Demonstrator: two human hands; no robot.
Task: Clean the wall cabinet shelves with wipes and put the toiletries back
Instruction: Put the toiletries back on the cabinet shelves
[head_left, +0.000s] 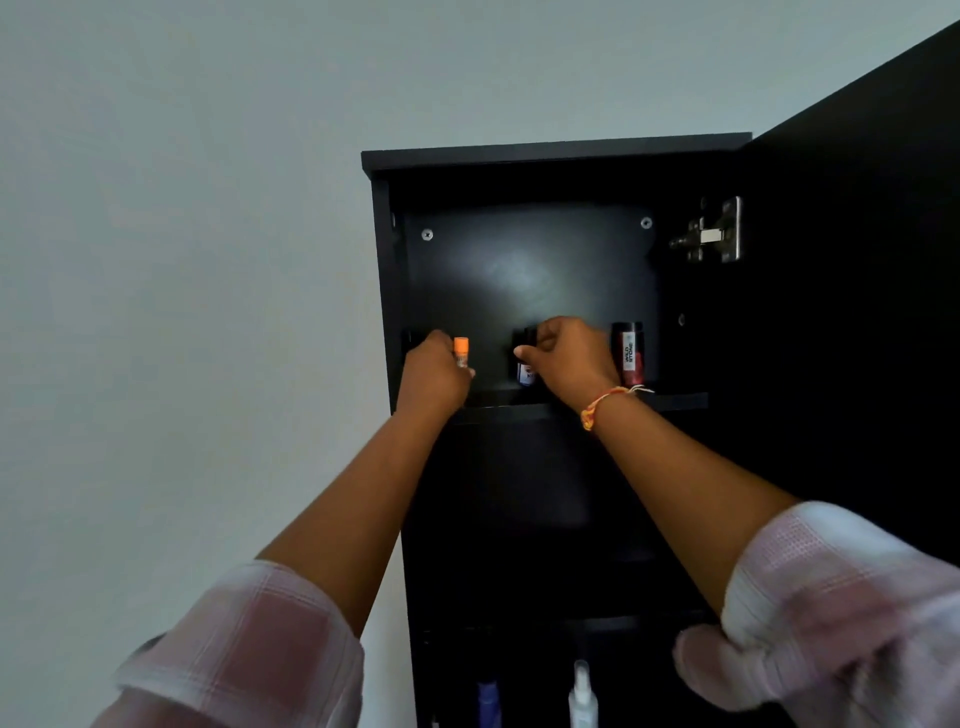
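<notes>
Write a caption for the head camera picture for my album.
Left hand holds an orange-capped tube, right hand grips a dark bottle on the cabinet's top shelf.

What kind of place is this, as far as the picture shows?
Probably a home bathroom, though it is not certain. A black wall cabinet hangs open on a plain wall, with a deodorant can on its top shelf and a spray bottle lower down.

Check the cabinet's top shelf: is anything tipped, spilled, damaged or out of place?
Nothing stands out. The red-and-black can stands upright on the top shelf; the left hand holds the orange-capped tube and the right hand the dark bottle, both upright. No spill or damage shows.
</notes>
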